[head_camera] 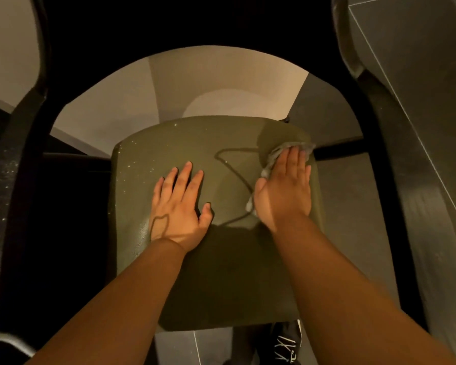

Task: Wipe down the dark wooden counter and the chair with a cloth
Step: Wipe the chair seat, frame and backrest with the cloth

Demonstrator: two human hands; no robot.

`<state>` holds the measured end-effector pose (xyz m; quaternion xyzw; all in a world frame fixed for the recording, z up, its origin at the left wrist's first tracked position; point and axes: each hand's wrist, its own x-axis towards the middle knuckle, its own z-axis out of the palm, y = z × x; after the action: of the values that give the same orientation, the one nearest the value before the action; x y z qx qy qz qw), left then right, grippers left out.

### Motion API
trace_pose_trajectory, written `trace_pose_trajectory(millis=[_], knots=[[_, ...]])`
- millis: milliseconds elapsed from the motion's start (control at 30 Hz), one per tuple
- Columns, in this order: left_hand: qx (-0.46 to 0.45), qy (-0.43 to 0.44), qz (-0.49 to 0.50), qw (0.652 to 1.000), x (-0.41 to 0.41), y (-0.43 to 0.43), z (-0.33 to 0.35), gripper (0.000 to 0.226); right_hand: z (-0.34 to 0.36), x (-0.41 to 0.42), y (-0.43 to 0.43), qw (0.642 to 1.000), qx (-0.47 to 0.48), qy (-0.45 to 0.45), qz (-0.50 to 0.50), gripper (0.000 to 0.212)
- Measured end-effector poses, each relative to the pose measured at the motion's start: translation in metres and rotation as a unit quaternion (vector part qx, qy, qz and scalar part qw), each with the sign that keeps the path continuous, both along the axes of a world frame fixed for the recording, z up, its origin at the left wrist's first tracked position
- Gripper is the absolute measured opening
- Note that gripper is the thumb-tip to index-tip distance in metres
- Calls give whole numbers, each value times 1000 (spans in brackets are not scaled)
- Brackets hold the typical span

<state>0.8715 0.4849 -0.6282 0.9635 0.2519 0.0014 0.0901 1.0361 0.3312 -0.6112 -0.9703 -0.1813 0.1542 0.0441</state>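
I look straight down on an olive-green chair seat (221,272) framed by a black curved chair back (169,30) and black side rails. My left hand (181,206) lies flat on the seat's left half, fingers straight and spread. My right hand (284,191) presses flat on a grey cloth (274,154) at the seat's far right corner; the cloth shows beyond the fingertips and along the thumb side. Pale specks dot the seat's far left part. The counter is not in view.
Dark grey floor tiles (419,75) lie to the right, a lighter beige floor (221,83) beyond the seat. A black shoe (282,343) shows below the seat's near edge. A black rail (8,180) with white specks runs down the left.
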Motion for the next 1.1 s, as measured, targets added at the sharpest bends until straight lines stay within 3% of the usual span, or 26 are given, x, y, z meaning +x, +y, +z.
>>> trace_pose_trajectory(millis=[100,300,567,800,967,1100], knots=[[-7,8,7,1000,1,0,-1,74,0,1,11,997,35,7,-70,84],[1,4,4,1000,1,-1,2,73,4,-66,-10,998,45,27,-16,90],[8,21,0,1000,1,1,1,72,2,39,22,997,20,-2,-78,80],[16,43,1,999,2,2,0,74,4,-37,1,998,57,14,-24,90],[22,53,1,998,2,2,0,74,0,30,23,1000,3,-20,1,84],[18,53,3,998,1,2,-1,74,4,48,40,999,36,-12,-26,80]])
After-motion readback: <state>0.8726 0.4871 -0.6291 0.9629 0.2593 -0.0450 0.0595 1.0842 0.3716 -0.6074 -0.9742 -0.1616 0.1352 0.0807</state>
